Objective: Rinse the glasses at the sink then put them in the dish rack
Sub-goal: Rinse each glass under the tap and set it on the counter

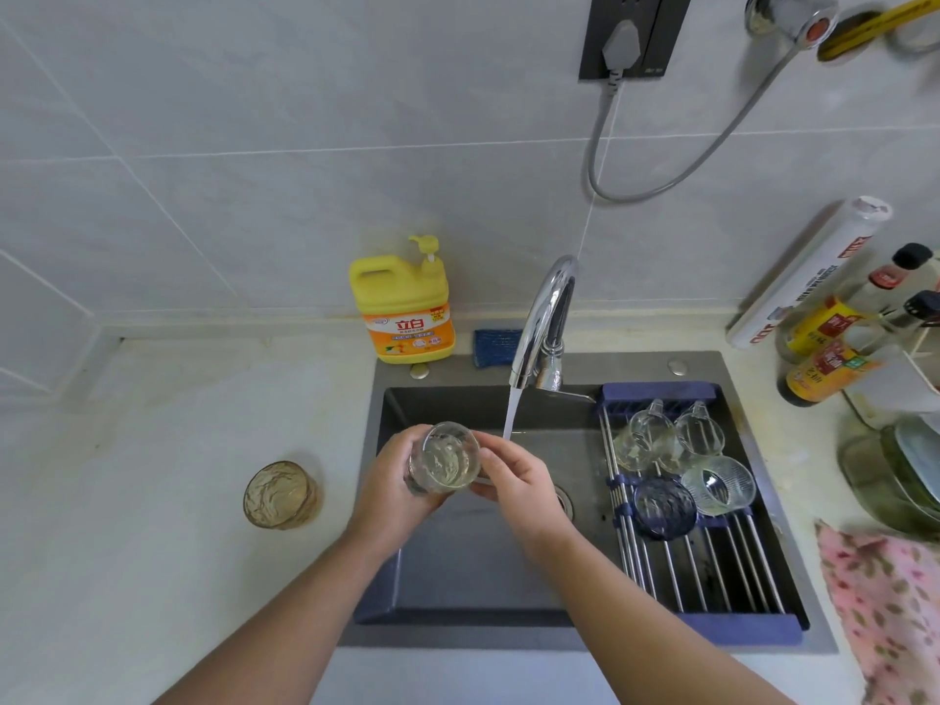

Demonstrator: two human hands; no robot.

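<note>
- While the tap (541, 323) runs, the left hand (391, 488) and right hand (519, 488) both grip a clear glass (447, 463) over the sink (468, 577), just left of the stream.
- An amber glass (281, 495) stands on the bench (178, 450).
- Four glasses (646, 442) lie in the rack (712, 567).

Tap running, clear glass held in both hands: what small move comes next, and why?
Probably shift the clear textured glass rightward under the water stream: the left hand and right hand grip it beside the flow, which misses its mouth.
</note>
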